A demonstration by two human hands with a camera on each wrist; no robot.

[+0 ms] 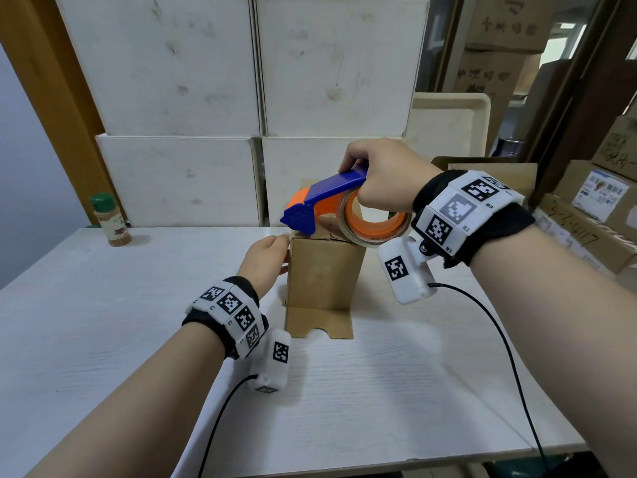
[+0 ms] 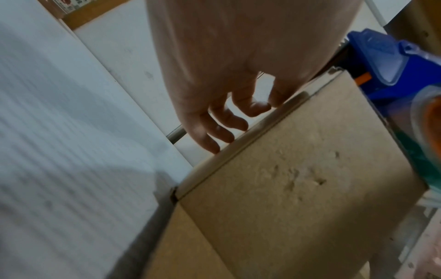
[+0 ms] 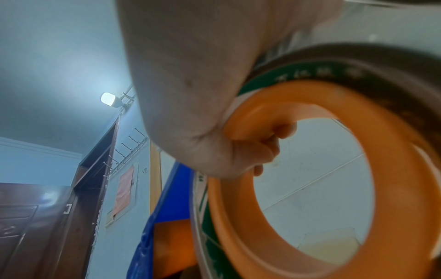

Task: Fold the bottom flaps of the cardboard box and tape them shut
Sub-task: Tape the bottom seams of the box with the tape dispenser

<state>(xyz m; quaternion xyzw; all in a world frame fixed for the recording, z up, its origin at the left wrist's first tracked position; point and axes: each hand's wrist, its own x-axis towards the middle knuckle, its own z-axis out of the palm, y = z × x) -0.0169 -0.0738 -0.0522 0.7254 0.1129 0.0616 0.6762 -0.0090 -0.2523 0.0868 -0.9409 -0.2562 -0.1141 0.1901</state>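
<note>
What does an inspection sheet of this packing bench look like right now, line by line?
Surface: white table, wood-grain.
Job's things: cardboard box upright, one flap flat on the table; tape dispenser nose on the box top.
Clutter: spice bottle at the far left.
Grippers: left hand steadies the box's side; right hand grips the dispenser.
Cables: black cables from both wrist cameras.
Surroundings: white cartons stacked behind, brown cartons at right.

Even indoor light, a glaring wall lamp, blurred wrist views, bowed edges.
</note>
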